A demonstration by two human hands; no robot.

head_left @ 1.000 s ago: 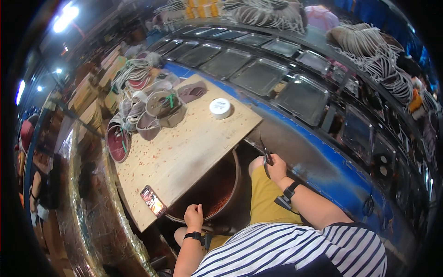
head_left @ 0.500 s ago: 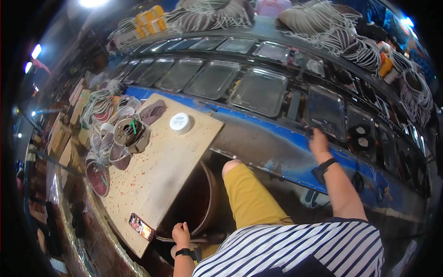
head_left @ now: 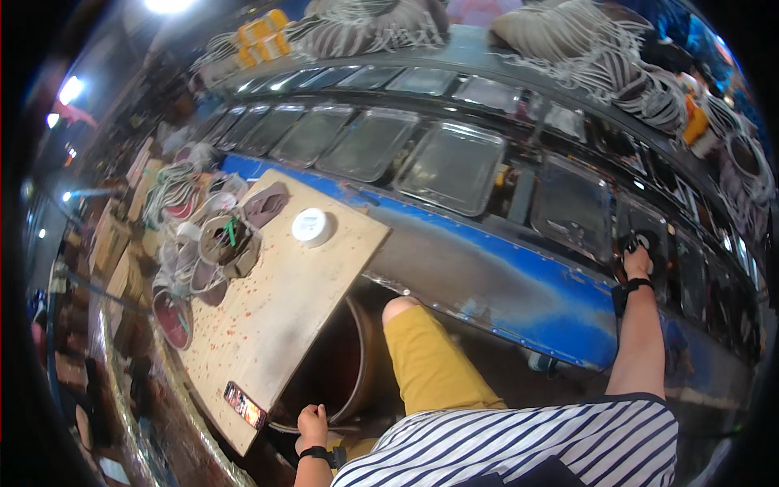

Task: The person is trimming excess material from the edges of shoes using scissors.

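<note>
My right hand (head_left: 638, 263) reaches forward to the right, its fingers closed at the edge of a black sole-like piece (head_left: 647, 240) with a pale patch. That piece lies at a tray on the conveyor; its exact kind is hard to make out. Left of it lies another metal tray (head_left: 572, 203) with a dark surface. My left hand (head_left: 312, 425) hangs low beside the wooden board (head_left: 284, 316), curled closed, and nothing shows in it. Near it, on the board's corner, lies a phone (head_left: 245, 405) with a lit screen.
A white round tub (head_left: 312, 226) stands on the board near several laced shoe uppers (head_left: 223, 239). Below the board's edge is a large round barrel (head_left: 363, 357). Metal trays (head_left: 450, 168) line the blue-edged conveyor (head_left: 519, 272). Bundles of grey uppers (head_left: 560, 32) lie beyond.
My right hand has moved right along the conveyor, from the dark-surfaced tray to the black sole-like piece. My left hand has stayed low beside the board, shifting slightly.
</note>
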